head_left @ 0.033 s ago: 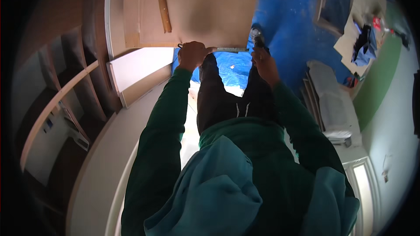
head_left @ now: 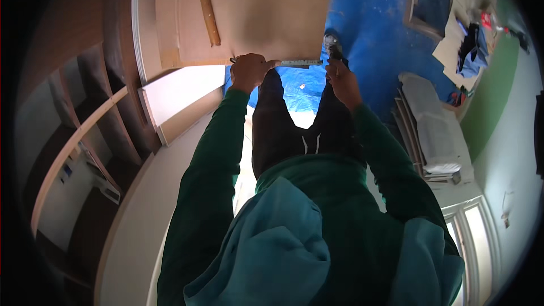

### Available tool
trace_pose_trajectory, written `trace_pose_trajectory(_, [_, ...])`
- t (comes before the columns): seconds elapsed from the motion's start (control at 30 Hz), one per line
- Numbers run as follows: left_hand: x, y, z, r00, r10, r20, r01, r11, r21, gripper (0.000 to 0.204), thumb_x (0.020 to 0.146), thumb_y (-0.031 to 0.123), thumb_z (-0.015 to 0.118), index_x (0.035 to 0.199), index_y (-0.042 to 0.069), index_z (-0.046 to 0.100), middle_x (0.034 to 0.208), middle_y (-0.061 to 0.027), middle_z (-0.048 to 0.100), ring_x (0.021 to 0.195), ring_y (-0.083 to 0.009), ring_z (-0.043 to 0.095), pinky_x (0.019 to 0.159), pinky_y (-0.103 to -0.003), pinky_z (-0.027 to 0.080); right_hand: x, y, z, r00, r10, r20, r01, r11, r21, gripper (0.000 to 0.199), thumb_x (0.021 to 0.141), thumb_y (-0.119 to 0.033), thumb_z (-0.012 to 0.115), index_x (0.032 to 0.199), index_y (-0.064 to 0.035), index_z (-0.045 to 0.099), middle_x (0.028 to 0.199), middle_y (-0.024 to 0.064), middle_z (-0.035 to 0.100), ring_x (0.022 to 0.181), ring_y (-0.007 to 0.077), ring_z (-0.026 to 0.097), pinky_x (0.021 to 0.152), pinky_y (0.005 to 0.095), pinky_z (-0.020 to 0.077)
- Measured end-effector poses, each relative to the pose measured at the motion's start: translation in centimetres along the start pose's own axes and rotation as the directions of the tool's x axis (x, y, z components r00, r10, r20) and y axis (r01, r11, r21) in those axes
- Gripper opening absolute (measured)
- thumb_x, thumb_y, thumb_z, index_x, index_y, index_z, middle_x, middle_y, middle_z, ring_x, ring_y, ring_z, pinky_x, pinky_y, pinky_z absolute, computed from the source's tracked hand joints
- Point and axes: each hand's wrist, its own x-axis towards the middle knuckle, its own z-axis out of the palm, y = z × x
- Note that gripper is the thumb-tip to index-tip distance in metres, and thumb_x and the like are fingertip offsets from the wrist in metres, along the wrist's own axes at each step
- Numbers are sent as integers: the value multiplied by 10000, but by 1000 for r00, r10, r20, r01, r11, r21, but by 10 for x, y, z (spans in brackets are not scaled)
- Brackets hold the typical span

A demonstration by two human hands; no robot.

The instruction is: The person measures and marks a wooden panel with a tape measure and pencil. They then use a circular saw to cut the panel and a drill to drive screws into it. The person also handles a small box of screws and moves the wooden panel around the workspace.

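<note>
My left hand point(head_left: 249, 72) is closed at the near edge of a brown board point(head_left: 255, 11), its thumb lying along a silver ruler point(head_left: 300, 63). That thin marked strip runs rightward along the board's edge. A small dark tip pokes out on the left side of this hand; what it belongs to is hidden. Just off the board's right corner, my right hand point(head_left: 343, 83) has its fingers curled near the ruler's end, around something dark that I cannot make out. On the board's left part lies a claw hammer point(head_left: 208, 11) with a wooden handle, its head pointing away.
Blue sheeting point(head_left: 368, 17) covers the floor, with a shoe point(head_left: 332, 41) on it. Brown shelving point(head_left: 90, 79) curves along the left. Stacked wrapped panels point(head_left: 428, 119) stand at right, beyond them cardboard point(head_left: 447, 59) with cloth. A white panel point(head_left: 184, 90) leans below the board.
The view has shifted slightly, so the board and hammer sit a little lower and further left. Both hands keep nearly the same place and hold.
</note>
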Motion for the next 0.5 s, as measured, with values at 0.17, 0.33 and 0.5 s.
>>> trace_pose_trajectory(0.17, [36, 6, -6, 992, 127, -21, -125, 989, 84, 605, 912, 660, 689, 789, 79, 800, 790, -152, 754, 840, -382, 741, 780, -530, 565, 10, 17, 38, 963, 88, -253, -88, 996, 12, 209, 1037, -190, 628, 1165, -53, 720, 866, 145, 768, 831, 299, 773, 754, 398, 592])
trace_pose_trajectory(0.33, [46, 3, 0, 986, 166, 21, -167, 978, 126, 637, 925, 692, 671, 762, 88, 791, 749, -114, 758, 796, -359, 739, 749, -503, 573, 8, 12, 58, 925, 233, -301, -175, 963, 205, 298, 1061, -298, 591, 1128, -54, 748, 877, 124, 782, 837, 272, 777, 790, 385, 595])
trace_pose_trajectory(0.5, [43, -4, 11, 991, 132, -24, -125, 975, 181, 623, 927, 665, 689, 768, 72, 794, 768, -118, 760, 795, -361, 733, 750, -497, 557, 4, 0, 69, 902, 281, -327, -237, 957, 169, 284, 1042, -290, 638, 1130, -50, 763, 881, 115, 788, 818, 250, 768, 782, 384, 587])
